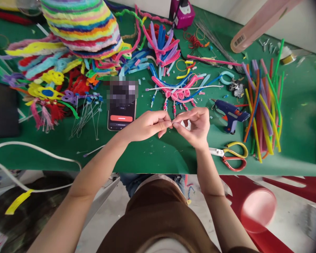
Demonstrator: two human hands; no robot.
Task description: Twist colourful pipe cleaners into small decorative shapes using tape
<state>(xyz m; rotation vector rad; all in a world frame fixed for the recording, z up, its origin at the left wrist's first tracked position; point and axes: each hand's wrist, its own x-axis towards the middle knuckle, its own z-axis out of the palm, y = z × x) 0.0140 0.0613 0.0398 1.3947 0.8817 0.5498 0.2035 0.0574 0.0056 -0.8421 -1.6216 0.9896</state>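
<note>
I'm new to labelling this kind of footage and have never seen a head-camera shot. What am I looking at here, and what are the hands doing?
There is only one picture, taken by a camera worn on a person's head, looking down at their own bare arms; no machine is involved. The left hand and right hand meet fingertip to fingertip over a green table, pinching something very small between them; what it is cannot be made out. Just beyond lies a pink and blue pipe-cleaner piece with beads hanging from it. To the right are a blue glue gun, scissors with yellow and red handles, and a bundle of loose pipe cleaners. To the left lies a phone, and behind it a striped, colourful fuzzy dome.
</note>
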